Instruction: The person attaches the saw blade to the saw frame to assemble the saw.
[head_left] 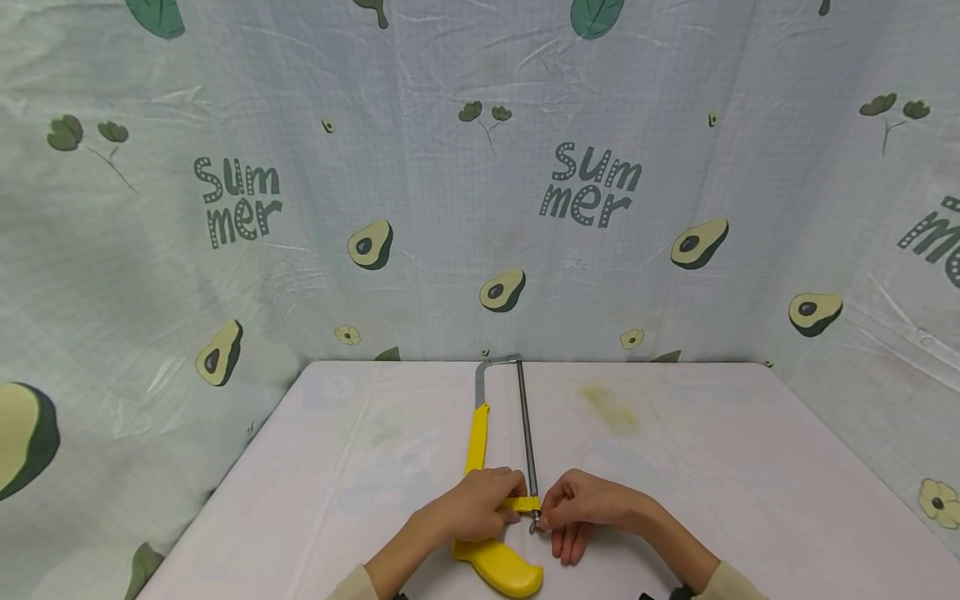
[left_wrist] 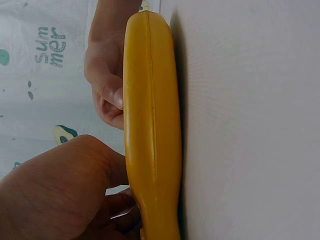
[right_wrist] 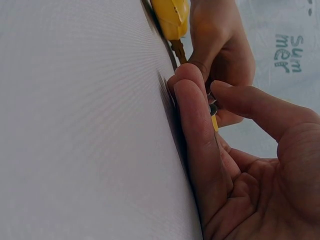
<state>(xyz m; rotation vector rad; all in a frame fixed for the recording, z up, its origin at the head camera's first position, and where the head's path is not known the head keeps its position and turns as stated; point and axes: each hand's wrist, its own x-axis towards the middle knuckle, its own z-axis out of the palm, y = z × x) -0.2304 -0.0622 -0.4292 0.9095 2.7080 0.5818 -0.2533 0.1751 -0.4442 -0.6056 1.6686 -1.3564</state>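
A hacksaw (head_left: pixel 504 567) with a yellow handle and a grey metal frame lies on the table, its far end pointing away from me. The blade (head_left: pixel 525 417) runs along its right side. My left hand (head_left: pixel 480 504) grips the yellow part by the near end of the blade, fingers curled round it. At that end sits a small metal wing nut (head_left: pixel 533 525), which my right hand (head_left: pixel 588 504) pinches between thumb and forefinger. The other right fingers (right_wrist: pixel 195 115) rest low against the table. In the left wrist view the yellow handle (left_wrist: pixel 152 110) hides part of both hands.
A white cloth covers the table (head_left: pixel 337 467), with a yellowish stain (head_left: pixel 609 408) right of the blade. Behind it and at the sides hangs a pale curtain (head_left: pixel 435 183) printed with avocados and lettering.
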